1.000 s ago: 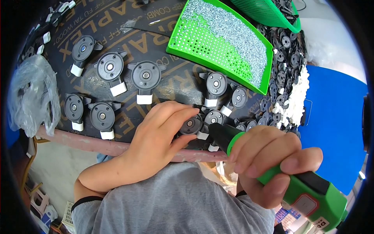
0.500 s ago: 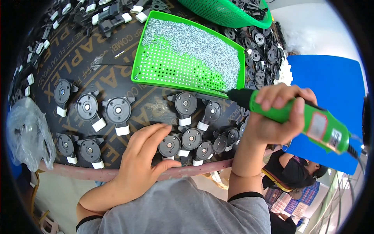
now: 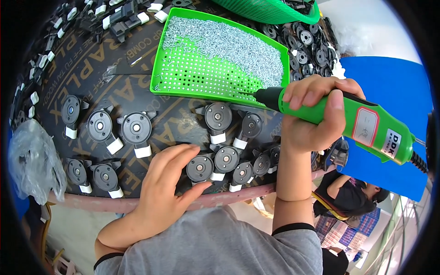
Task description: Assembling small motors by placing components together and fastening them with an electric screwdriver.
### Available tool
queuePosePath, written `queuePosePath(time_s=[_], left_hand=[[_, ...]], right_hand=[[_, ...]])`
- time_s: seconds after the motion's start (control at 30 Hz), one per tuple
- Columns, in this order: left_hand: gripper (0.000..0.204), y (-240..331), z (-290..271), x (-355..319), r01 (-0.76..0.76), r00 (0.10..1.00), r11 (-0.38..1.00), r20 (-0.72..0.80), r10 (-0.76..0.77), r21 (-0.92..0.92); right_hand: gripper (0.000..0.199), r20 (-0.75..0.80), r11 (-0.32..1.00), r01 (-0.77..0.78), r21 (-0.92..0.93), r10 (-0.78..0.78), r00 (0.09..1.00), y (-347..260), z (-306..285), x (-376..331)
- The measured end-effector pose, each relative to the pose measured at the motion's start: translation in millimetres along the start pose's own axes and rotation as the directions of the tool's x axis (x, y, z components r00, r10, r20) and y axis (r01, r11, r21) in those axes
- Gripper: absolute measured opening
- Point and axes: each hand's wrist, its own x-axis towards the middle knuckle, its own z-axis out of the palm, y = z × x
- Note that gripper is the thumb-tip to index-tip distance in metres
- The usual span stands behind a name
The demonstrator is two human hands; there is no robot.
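My right hand (image 3: 316, 110) is wrapped round a green electric screwdriver (image 3: 337, 114) with a black nose. Its thin bit points left, over the near edge of a green perforated tray (image 3: 183, 93) heaped with small silver screws (image 3: 229, 43). My left hand (image 3: 167, 178) curls round the left side of a round black plastic part (image 3: 200, 168) near the table's front edge. Its fingertips are at the part's top edge and the thumb at its lower edge, by the part's white end. Similar round parts stand close by, among them one (image 3: 226, 159) just to the right.
More round parts (image 3: 136, 128) lie in loose rows on the dark printed table. Black pieces with white ends (image 3: 123, 23) pile at far left. A green basket (image 3: 270, 13) and a heap of black discs (image 3: 305, 39) are at far right. A plastic bag (image 3: 36, 160) hangs at left.
The screwdriver in my right hand has moved slightly left and away from me, its bit now further over the tray. My left thumb has moved up closer to the black part.
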Motion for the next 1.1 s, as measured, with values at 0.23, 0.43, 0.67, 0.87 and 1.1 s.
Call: queuePosePath(time_s=[0.23, 0.43, 0.67, 0.87, 1.1], left_hand=[[0.057, -0.5, 0.9, -1.0, -0.012, 1.0, 1.0, 0.003, 0.012, -0.002], [0.053, -0.7, 1.1, -3.0, -0.006, 1.0, 1.0, -0.011, 0.006, -0.002], [0.054, -3.0, 2.4, -0.3, -0.033, 0.999, 0.998, -0.033, 0.031, -0.05], [0.056, -6.7, 2.7, -7.2, -0.007, 1.0, 0.999, -0.025, 0.007, -0.033], [0.056, -2.2, 2.7, -4.2, -0.039, 0.999, 0.999, -0.029, 0.038, -0.033]], right_hand=[[0.025, 0.005, 1.0, -0.004, 0.01, 0.004, 1.0, -1.8, 2.3, -3.0], [0.022, 0.025, 0.999, -0.002, 0.038, 0.001, 1.0, -12.1, 0.6, -4.3], [0.026, 0.332, 0.995, 0.017, 0.098, -0.049, 0.942, -88.6, 39.6, -35.8], [0.028, 0.503, 0.991, -0.065, 0.12, -0.004, 0.864, -66.9, 50.7, -58.3], [0.026, 0.597, 0.993, -0.109, 0.049, 0.058, 0.8, -68.1, 45.6, -46.8]])
